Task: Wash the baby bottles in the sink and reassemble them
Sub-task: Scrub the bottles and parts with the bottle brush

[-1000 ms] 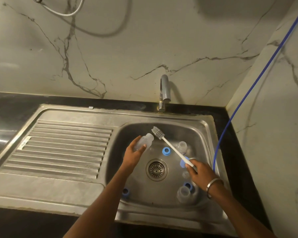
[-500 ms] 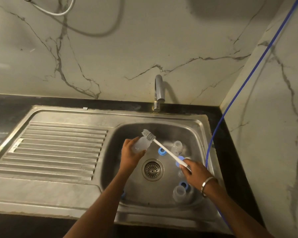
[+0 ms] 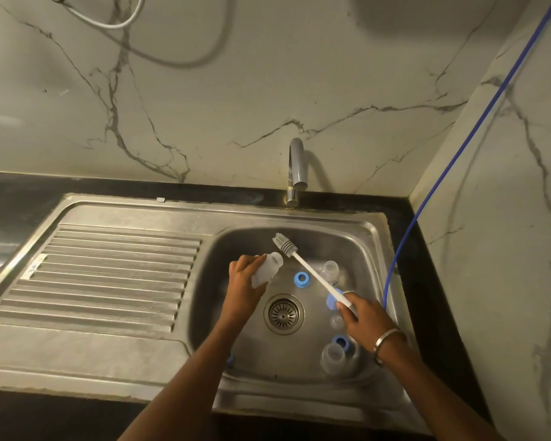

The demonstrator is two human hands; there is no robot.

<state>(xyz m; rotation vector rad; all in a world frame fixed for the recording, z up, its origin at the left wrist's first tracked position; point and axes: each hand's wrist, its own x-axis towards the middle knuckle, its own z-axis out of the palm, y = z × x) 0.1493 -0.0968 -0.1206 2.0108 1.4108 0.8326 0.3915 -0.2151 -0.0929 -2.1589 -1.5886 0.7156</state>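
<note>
My left hand (image 3: pixel 244 276) grips a clear baby bottle (image 3: pixel 268 268) over the steel sink (image 3: pixel 372 237), its open mouth tilted up and to the right. My right hand (image 3: pixel 361 315) holds the white handle of a bottle brush (image 3: pixel 303 265); the grey bristle head sits just right of the bottle's mouth, outside it. In the basin lie a blue ring (image 3: pixel 301 279), another clear bottle (image 3: pixel 330 269) at the back, a third clear bottle (image 3: pixel 333 358) at the front, a blue ring (image 3: pixel 340 342) beside it and a clear teat (image 3: pixel 337 321).
The tap (image 3: pixel 296 170) stands behind the basin with no water running. The drain (image 3: pixel 283 314) is in the basin's middle. A ribbed draining board (image 3: pixel 109 275) lies to the left. A blue hose (image 3: pixel 433 192) runs down the right wall past the sink.
The brush head sat against the bottle's mouth half a second ago; now it has drawn back up and to the right of it. My left hand still holds the bottle.
</note>
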